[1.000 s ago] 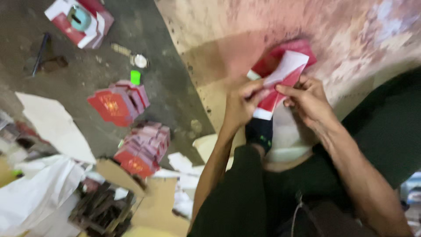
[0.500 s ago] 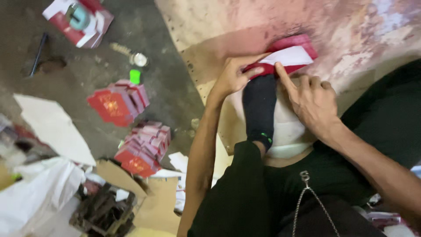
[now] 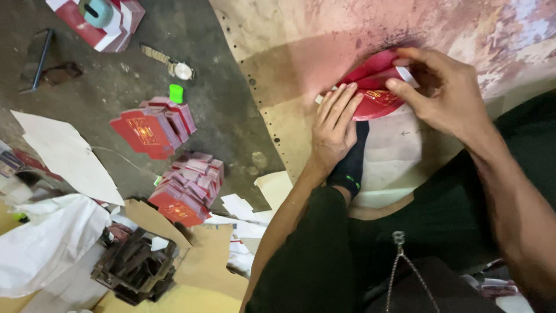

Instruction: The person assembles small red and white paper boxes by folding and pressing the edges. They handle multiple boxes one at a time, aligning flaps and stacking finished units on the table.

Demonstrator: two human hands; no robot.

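Stained board (image 3: 324, 40) covers the floor, where a red card sleeve (image 3: 376, 95) lies lengthwise between both hands: the left hand (image 3: 335, 128) presses flat on its near end, the right hand (image 3: 443, 93) pinches its far edge.

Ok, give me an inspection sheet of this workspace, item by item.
Surface: stained board with pink and red marks, lying on a dark floor.
Job's things: red paper packet, partly folded, pressed flat on the board.
Grips: left hand lies flat, fingers on the packet's near edge; right hand pinches its white flap.
Clutter: two stacks of red packets, green lighter, wristwatch, white sheets, dark tray, cardboard.
Cables: nothing seen; only a chain at the person's lap.
Surroundings: person's foot in a black sock resting on the board.
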